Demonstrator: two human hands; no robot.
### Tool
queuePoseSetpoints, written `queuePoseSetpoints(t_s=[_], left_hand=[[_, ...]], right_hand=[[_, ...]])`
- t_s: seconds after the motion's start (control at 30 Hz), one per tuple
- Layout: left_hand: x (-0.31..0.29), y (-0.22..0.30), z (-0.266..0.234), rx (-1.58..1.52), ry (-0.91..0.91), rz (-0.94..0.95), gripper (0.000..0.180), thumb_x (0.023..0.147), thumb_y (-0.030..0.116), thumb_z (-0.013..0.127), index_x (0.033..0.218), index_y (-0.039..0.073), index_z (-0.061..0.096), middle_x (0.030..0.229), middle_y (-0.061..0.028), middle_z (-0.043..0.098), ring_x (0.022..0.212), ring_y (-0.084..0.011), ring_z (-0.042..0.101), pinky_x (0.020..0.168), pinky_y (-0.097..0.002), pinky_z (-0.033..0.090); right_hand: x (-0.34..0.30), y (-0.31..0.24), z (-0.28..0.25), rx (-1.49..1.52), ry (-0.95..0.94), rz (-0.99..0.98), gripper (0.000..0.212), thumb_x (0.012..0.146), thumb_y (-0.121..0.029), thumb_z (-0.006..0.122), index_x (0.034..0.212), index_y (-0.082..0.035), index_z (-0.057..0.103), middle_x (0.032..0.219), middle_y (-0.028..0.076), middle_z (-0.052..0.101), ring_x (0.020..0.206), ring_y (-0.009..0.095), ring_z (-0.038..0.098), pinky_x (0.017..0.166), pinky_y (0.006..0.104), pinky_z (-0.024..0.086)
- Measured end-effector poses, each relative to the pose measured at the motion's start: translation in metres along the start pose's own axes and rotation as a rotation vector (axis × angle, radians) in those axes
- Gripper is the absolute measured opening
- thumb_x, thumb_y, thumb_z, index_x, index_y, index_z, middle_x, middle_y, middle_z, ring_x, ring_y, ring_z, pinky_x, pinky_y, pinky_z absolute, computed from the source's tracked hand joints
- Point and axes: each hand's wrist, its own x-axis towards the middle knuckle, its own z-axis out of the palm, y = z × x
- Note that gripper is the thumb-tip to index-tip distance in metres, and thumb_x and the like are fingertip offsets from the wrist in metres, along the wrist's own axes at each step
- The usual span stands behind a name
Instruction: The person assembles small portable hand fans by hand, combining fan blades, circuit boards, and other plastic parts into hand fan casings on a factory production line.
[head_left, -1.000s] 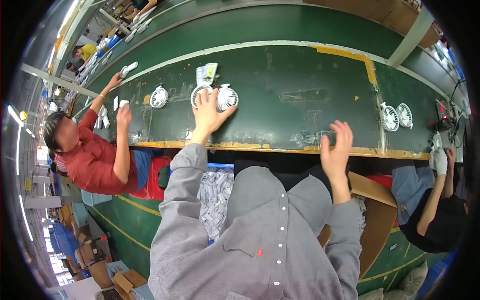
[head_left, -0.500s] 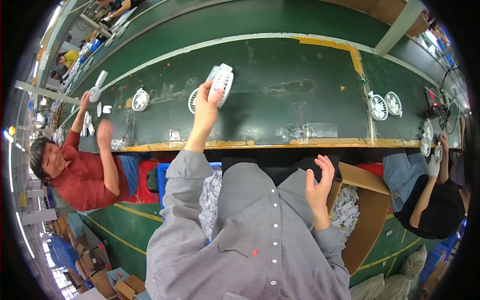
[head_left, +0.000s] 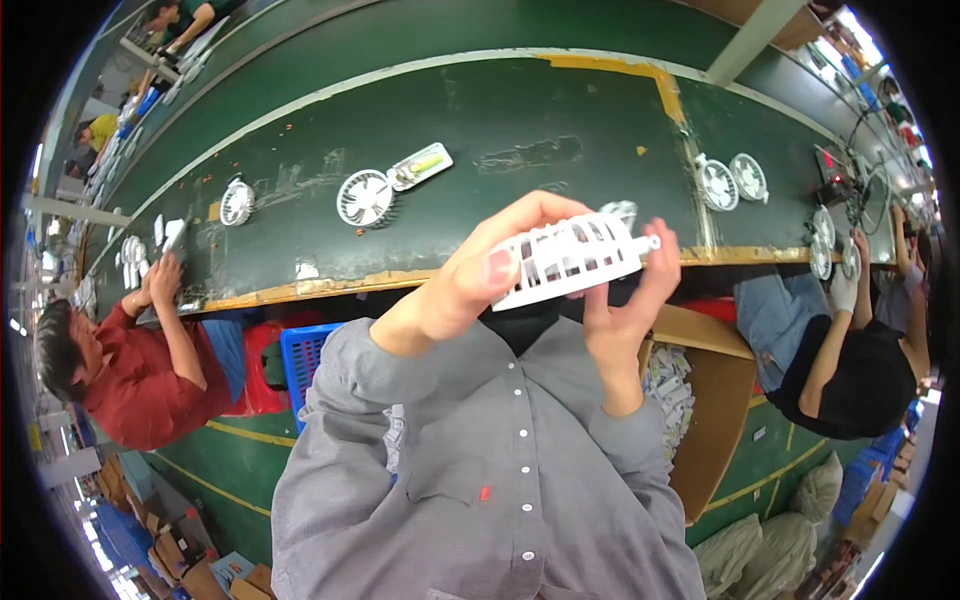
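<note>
A white slatted fan head is held up in front of my chest, tilted, with its grille rim toward me. My left hand is closed on its left end, thumb pressed on the slats. At the right end, by a small white peg, my right hand has its thumb below and fingers round the far side; part of the contact is hidden. A shiny clear part shows behind the fan head. Beyond, on the bench, lies a white handheld fan whose handle is uncovered, showing a yellow-green cell inside.
The dark green bench carries another fan head at left and two fans at right. A blue crate and an open carton flank me. Co-workers sit left, in a red top, and right, in black.
My left hand has brought the white fan head from over the bench toward my chest. My right hand has risen to its right end. The fan on the bench is now uncovered to view.
</note>
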Motion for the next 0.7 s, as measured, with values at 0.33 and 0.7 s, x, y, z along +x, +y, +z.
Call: queuePoseSetpoints(t_s=[0.33, 0.7], left_hand=[[-0.015, -0.039, -0.043, 0.396, 0.507, 0.084, 0.051, 0.099, 0.04, 0.042, 0.126, -0.003, 0.051, 0.118, -0.012, 0.061, 0.109, -0.0161, 0.057, 0.097, -0.0286, 0.042], [-0.016, -0.08, 0.005, 0.92, -0.028, 0.429, 0.037, 0.071, -0.004, 0.065, 0.107, 0.004, 0.067, 0.107, -0.0135, 0.065, 0.097, -0.0313, 0.065, 0.081, -0.0375, 0.054]], right_hand=[[-0.028, -0.003, -0.011, 1.328, -0.482, 0.789, 0.027, 0.097, -0.018, 0.042, 0.078, -0.003, 0.053, 0.062, 0.007, 0.05, 0.065, 0.019, 0.054, 0.09, 0.0421, 0.047], [-0.012, -0.006, -0.053, 1.346, -0.935, 0.828, 0.028, 0.096, -0.018, 0.051, 0.083, 0.004, 0.062, 0.051, -0.003, 0.041, 0.046, 0.006, 0.04, 0.047, 0.0228, 0.033]])
